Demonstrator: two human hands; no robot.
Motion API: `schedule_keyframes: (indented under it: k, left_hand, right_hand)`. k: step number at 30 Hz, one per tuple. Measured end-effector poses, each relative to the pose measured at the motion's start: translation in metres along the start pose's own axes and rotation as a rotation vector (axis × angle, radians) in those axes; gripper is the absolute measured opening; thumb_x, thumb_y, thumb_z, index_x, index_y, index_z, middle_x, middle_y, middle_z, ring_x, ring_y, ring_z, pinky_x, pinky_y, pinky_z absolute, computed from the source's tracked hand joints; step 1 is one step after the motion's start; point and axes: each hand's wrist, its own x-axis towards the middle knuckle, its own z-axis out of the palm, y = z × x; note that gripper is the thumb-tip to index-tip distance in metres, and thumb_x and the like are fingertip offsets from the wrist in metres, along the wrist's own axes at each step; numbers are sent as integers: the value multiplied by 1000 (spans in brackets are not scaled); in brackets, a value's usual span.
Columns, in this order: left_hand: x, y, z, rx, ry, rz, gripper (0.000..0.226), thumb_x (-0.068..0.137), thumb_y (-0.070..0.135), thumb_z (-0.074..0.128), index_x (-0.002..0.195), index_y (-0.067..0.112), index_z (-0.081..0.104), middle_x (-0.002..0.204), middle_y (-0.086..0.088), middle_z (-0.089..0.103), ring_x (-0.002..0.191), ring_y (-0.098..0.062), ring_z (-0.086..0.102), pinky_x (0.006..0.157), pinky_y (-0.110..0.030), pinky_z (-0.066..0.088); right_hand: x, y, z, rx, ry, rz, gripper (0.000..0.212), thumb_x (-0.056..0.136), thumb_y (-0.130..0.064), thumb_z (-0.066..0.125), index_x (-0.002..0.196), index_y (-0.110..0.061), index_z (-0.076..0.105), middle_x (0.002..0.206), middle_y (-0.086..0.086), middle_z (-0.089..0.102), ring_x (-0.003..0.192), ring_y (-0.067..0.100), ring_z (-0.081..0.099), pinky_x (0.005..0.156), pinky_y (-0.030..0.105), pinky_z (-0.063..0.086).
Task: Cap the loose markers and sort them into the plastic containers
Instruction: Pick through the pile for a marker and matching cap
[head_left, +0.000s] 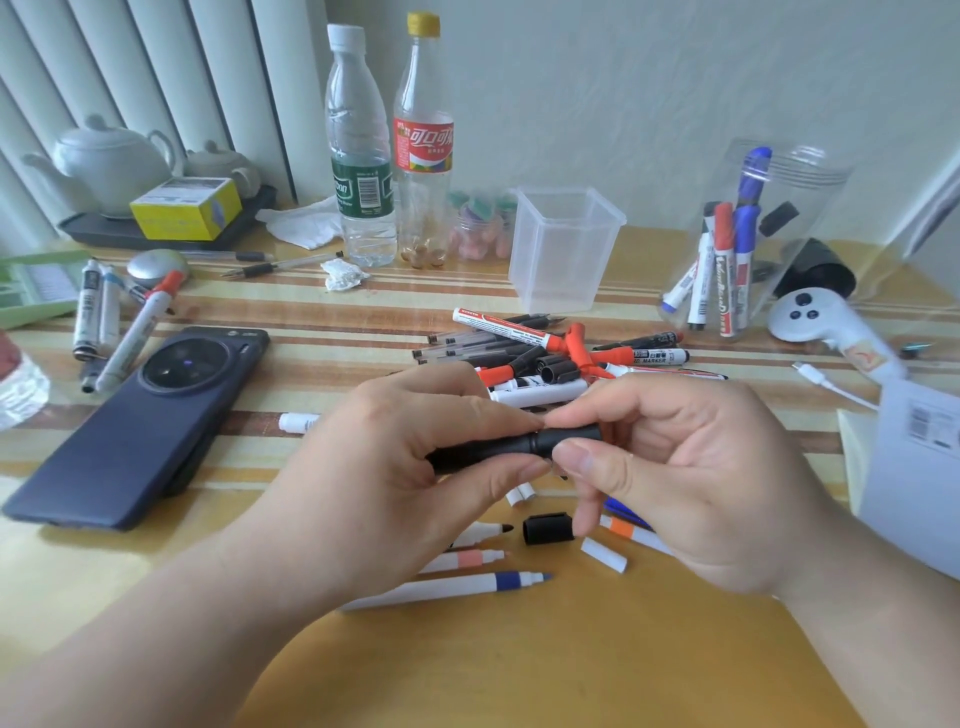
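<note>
My left hand (395, 467) grips the body of a black marker (498, 449) held level above the table. My right hand (675, 467) pinches the marker's black cap (574, 435), which sits on the marker's right end. Below my hands lie uncapped thin pens, one with a blue band (452, 588), a loose black cap (548, 529) and a white cap (604, 554). A pile of markers and pens (545, 358) lies behind my hands. An empty square plastic cup (563, 249) stands behind the pile. A round clear container (753, 234) at the right holds several markers.
A dark phone (140, 421) lies at the left, with a few markers (109, 322) beyond it. Two bottles (389, 145), a teapot tray (156, 223) and a crumpled tissue stand at the back. A white controller (810, 317), a cable and papers (914, 467) lie at the right.
</note>
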Motion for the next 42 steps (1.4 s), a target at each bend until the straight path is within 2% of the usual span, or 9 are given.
schedule_keyframes:
  k: [9, 13, 15, 18, 22, 25, 29, 33, 42]
  left_hand:
    - [0, 2, 1, -72, -21, -25, 20, 90, 31, 73, 109, 33, 77, 83, 9, 66, 78, -14, 66, 63, -21, 49]
    - [0, 1, -1, -175, -169, -82, 19, 92, 35, 69, 108, 34, 78, 82, 12, 67, 79, -13, 65, 67, -17, 46]
    - [2, -3, -3, -185, -253, -88, 17, 93, 36, 67, 106, 34, 78, 87, 10, 70, 84, -16, 66, 70, -24, 50]
    - [4, -6, -6, -166, -267, -102, 20, 93, 40, 66, 108, 35, 77, 91, 17, 72, 86, -9, 67, 71, -20, 50]
    - [4, -15, -19, -49, -103, -147, 18, 87, 48, 67, 100, 40, 77, 86, 25, 71, 76, 2, 66, 64, -6, 45]
    - [4, -20, -23, 18, 52, -230, 11, 87, 50, 71, 94, 43, 75, 77, 24, 68, 64, -1, 61, 55, -6, 39]
    - [7, -21, -14, 31, 91, -308, 14, 82, 53, 64, 90, 45, 71, 82, 26, 67, 71, 0, 61, 59, -10, 42]
    - [6, -23, -6, 46, 51, -362, 6, 85, 45, 68, 89, 41, 71, 88, 26, 66, 78, -1, 60, 65, -12, 44]
    - [8, -29, 0, 44, 31, -380, 4, 87, 41, 69, 90, 40, 71, 87, 21, 65, 83, -2, 59, 65, -15, 44]
  right_hand:
    - [-4, 1, 1, -28, -1, -16, 13, 84, -13, 71, 97, -15, 74, 69, 13, 69, 53, 27, 69, 57, 30, 56]
    - [-9, 3, -1, -169, -49, -81, 13, 87, -21, 72, 100, -24, 73, 87, -1, 71, 59, 22, 70, 58, 42, 58]
    - [-9, 8, 0, -219, -78, -83, 14, 88, -25, 70, 101, -22, 73, 87, -2, 69, 60, 22, 69, 58, 47, 56]
    - [-4, 11, -2, -215, -85, -65, 14, 87, -30, 69, 99, -25, 72, 86, 1, 70, 67, 25, 66, 60, 50, 54]
    - [-1, 5, -27, -237, 28, -137, 11, 84, -28, 69, 94, -24, 69, 89, 5, 68, 79, 29, 65, 71, 45, 54]
    - [-1, 8, -45, -476, 50, -30, 13, 79, -31, 74, 90, -32, 68, 91, -4, 69, 77, 20, 63, 71, 39, 53]
    - [4, 13, -43, -744, -63, 125, 22, 77, -18, 83, 81, -35, 70, 90, -11, 66, 77, 3, 59, 66, 13, 42]
    - [8, 15, -28, -822, -124, 124, 13, 79, -27, 80, 85, -34, 70, 90, -14, 61, 88, 6, 59, 77, 20, 46]
    - [7, 14, -22, -757, -105, 181, 12, 78, -32, 81, 84, -34, 71, 89, -15, 62, 87, 5, 60, 78, 22, 50]
